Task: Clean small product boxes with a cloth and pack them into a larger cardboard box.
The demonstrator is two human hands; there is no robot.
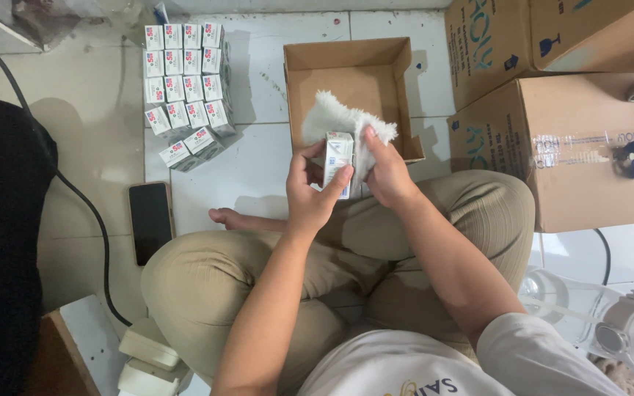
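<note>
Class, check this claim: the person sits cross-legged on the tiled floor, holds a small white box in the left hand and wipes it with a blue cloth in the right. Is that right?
Not quite. The head view shows the cloth is white and fluffy, not blue. The rest holds: the left hand holds the small white box, and the right hand holds the cloth against it.

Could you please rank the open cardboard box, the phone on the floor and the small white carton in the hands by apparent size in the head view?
1. Open cardboard box
2. Phone
3. Small white carton, held nearer the camera, so unsure
</note>
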